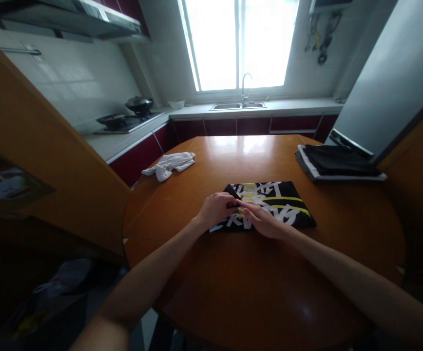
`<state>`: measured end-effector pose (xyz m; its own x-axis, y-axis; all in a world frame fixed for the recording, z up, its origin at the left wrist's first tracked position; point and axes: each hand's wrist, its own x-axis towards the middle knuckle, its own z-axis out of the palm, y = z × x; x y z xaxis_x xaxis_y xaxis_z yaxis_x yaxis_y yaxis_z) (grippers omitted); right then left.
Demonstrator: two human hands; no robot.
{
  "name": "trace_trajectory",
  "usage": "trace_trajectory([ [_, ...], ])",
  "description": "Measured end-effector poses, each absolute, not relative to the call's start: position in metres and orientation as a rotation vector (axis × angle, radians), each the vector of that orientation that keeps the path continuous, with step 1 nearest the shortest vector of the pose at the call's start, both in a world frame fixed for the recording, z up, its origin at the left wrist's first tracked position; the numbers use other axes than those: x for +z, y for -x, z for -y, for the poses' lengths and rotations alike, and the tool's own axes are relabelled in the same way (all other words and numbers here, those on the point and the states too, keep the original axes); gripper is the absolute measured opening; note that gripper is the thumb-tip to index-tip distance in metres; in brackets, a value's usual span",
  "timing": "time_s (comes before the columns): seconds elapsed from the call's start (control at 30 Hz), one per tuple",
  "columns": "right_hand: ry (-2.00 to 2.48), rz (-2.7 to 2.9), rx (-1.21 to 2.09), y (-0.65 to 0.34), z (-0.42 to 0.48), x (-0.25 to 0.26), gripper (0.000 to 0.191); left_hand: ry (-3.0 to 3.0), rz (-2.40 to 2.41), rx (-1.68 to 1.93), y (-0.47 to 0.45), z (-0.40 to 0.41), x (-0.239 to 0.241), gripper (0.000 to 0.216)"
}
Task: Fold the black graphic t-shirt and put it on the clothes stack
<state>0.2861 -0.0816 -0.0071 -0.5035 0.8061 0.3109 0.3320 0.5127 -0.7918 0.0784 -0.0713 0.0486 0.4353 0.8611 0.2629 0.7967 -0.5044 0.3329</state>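
The folded garment (270, 202) is black with white lettering and yellow stripes; the counter (233, 273) is orange-brown wood; the crumpled cloth (169, 164) is white.

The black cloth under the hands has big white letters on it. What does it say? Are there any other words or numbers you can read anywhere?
Black folded cloth: large white letters with yellow stripes, but folded, partly under the left hand and right hand, and too blurred to read.
Nothing else shows readable words or numbers.
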Motion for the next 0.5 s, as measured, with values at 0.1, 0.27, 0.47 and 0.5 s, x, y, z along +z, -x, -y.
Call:
trace_trajectory([
  [0.1, 0.928, 2.037, 0.891, -0.285, 0.082, -0.007, 0.073, -2.548, -1.428, 0.597, -0.077, 0.071, 0.049, 0.013],
  [0.27, 0.956, 1.857, 0.977, -0.286, 0.078, -0.005, 0.073, -2.488, -1.297, 0.645, -0.075, 0.075, 0.056, 0.016],
  [0.47, 0.936, 1.409, 1.227, -0.297, 0.068, 0.009, 0.068, -2.338, -1.088, 0.921, -0.079, 0.079, 0.064, 0.03],
  [0.5, 0.931, 1.335, 1.259, -0.299, 0.067, 0.012, 0.066, -2.33, -1.048, 0.971, -0.079, 0.078, 0.064, 0.03],
])
